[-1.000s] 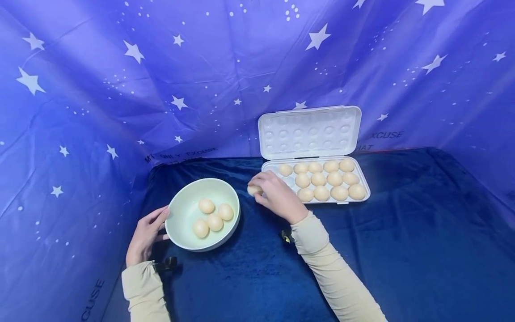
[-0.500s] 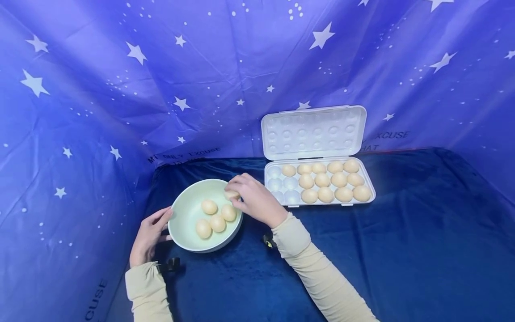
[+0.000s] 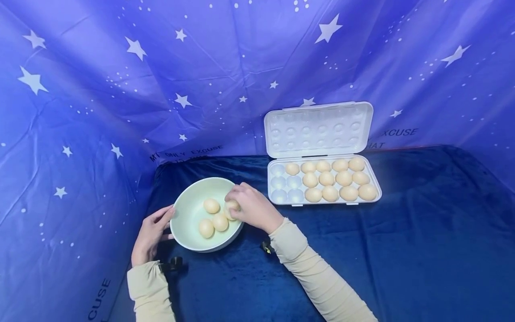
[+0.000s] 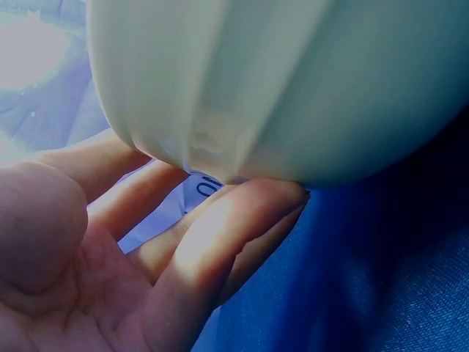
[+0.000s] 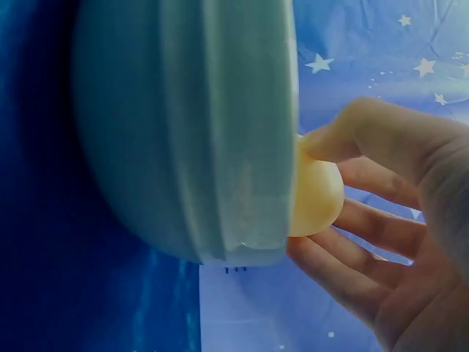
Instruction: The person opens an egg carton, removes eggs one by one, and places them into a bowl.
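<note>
My left hand [image 3: 149, 235] holds the pale green bowl [image 3: 187, 214] by its left side, thumb at the rim; in the left wrist view the fingers [image 4: 220, 227] touch the ribbed outer wall [image 4: 220, 88]. An egg [image 5: 319, 194] is pinched between the thumb and fingers of my right hand [image 5: 396, 198], partly hidden by the bowl's wall [image 5: 190, 132]. Seen from the head, that right hand [image 3: 255, 206] reaches over the bowl's right rim. Several eggs [image 3: 206, 228] lie in the bowl, one partly covered by the held egg.
To the right, a white egg tray [image 3: 283, 203] with its lid [image 3: 318, 129] raised holds many eggs [image 3: 327, 178]; cups at its left end are bare. Dark blue cloth [image 3: 418, 232] covers the table. A starry purple-blue curtain [image 3: 221, 58] stands behind and at the left.
My right hand has carried an egg leftward from beside the tray, over the bowl's right rim and down into the bowl. The left hand keeps its hold; the view has shifted slightly.
</note>
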A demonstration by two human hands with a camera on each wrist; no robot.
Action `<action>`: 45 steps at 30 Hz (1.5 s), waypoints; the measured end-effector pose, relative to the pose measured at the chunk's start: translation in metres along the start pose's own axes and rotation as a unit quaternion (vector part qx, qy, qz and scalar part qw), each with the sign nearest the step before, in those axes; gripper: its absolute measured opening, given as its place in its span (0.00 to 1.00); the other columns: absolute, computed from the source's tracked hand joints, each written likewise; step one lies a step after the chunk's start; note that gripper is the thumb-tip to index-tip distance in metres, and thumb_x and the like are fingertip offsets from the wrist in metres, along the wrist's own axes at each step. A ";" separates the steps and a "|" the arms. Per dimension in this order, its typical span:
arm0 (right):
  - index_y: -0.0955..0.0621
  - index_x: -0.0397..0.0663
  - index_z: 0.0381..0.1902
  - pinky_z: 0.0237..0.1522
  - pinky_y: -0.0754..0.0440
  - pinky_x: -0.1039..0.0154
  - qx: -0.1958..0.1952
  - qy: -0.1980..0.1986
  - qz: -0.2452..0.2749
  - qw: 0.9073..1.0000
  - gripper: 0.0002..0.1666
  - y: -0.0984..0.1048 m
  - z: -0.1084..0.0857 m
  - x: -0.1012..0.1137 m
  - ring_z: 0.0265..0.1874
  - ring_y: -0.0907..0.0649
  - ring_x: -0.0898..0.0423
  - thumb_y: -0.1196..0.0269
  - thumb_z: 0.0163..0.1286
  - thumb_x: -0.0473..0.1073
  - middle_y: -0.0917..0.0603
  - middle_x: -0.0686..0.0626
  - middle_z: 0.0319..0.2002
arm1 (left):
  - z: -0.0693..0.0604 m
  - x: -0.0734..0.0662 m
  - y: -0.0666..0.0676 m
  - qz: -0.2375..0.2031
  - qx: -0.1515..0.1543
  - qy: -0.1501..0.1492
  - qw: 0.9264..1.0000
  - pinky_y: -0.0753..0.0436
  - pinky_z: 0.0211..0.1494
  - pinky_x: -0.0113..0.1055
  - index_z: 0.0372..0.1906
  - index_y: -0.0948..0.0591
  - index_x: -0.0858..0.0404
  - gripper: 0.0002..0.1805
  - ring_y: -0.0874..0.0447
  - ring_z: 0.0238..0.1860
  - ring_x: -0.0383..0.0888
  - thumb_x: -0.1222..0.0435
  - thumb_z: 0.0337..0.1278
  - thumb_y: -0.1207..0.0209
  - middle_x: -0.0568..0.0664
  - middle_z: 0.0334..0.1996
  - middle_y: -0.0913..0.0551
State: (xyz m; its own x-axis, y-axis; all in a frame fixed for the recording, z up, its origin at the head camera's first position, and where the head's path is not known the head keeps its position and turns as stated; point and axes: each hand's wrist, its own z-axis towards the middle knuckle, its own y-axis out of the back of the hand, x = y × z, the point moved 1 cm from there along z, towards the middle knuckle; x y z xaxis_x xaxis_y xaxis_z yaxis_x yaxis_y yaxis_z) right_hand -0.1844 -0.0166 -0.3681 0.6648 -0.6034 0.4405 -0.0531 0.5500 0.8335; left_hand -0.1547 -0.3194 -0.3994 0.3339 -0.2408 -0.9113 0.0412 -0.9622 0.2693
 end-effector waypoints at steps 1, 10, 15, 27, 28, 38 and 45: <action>0.14 0.47 0.44 0.52 0.20 0.62 0.005 0.000 -0.001 1.000 0.14 -0.001 0.000 0.000 0.46 0.21 0.55 0.32 0.60 0.40 0.15 0.52 0.45 | 0.000 -0.001 0.000 0.001 0.000 -0.001 1.000 0.11 0.39 0.39 0.72 0.32 0.66 0.36 0.15 0.39 0.30 0.48 0.68 0.42 0.41 0.50 0.18; 0.13 0.47 0.42 0.51 0.20 0.61 0.037 -0.005 -0.010 0.999 0.13 -0.007 0.000 0.000 0.45 0.21 0.54 0.30 0.57 0.38 0.15 0.51 0.43 | -0.002 0.000 0.000 0.009 0.001 0.003 1.000 0.12 0.39 0.38 0.72 0.33 0.67 0.36 0.15 0.39 0.29 0.48 0.69 0.43 0.43 0.52 0.18; 0.13 0.48 0.41 0.49 0.18 0.61 0.049 -0.003 -0.038 0.998 0.13 -0.011 0.001 0.001 0.46 0.21 0.54 0.31 0.56 0.36 0.15 0.50 0.43 | 0.000 0.000 -0.001 0.014 0.000 0.003 1.000 0.12 0.39 0.38 0.72 0.32 0.65 0.36 0.16 0.39 0.29 0.48 0.69 0.43 0.48 0.57 0.20; 0.13 0.48 0.36 0.48 0.21 0.59 0.048 0.009 -0.089 0.995 0.09 -0.016 0.002 0.006 0.39 0.21 0.53 0.31 0.56 0.33 0.16 0.51 0.35 | -0.001 0.000 -0.002 0.007 0.000 0.005 1.000 0.12 0.39 0.38 0.72 0.33 0.66 0.36 0.15 0.39 0.30 0.49 0.69 0.43 0.44 0.54 0.19; 0.13 0.48 0.36 0.47 0.21 0.59 0.047 0.011 -0.093 0.995 0.09 -0.017 0.002 0.006 0.39 0.20 0.53 0.31 0.56 0.33 0.16 0.51 0.35 | -0.001 -0.001 -0.002 0.008 0.001 0.006 1.000 0.12 0.39 0.38 0.72 0.33 0.66 0.36 0.15 0.39 0.30 0.49 0.69 0.43 0.44 0.54 0.19; 0.12 0.50 0.36 0.44 0.22 0.59 0.046 0.001 -0.125 0.991 0.06 -0.020 0.004 0.009 0.40 0.20 0.53 0.31 0.60 0.35 0.14 0.51 0.35 | -0.001 -0.003 0.000 0.004 0.002 0.002 1.000 0.11 0.38 0.38 0.72 0.33 0.68 0.36 0.14 0.38 0.31 0.49 0.69 0.43 0.39 0.48 0.18; 0.12 0.50 0.35 0.44 0.23 0.59 0.052 -0.001 -0.118 0.992 0.06 -0.019 0.003 0.010 0.40 0.21 0.53 0.31 0.59 0.36 0.14 0.51 0.35 | -0.001 -0.003 0.000 0.011 0.002 0.010 1.000 0.11 0.39 0.38 0.72 0.33 0.66 0.36 0.15 0.39 0.30 0.49 0.69 0.43 0.44 0.54 0.19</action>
State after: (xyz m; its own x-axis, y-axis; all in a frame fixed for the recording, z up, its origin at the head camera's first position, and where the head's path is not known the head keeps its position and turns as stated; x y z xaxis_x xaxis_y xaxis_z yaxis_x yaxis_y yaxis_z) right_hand -0.1791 -0.0343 -0.3786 0.6664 -0.7092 0.2299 0.0262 0.3305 0.9434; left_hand -0.1550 -0.3187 -0.3966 0.3540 -0.2592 -0.8986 0.0303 -0.9572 0.2880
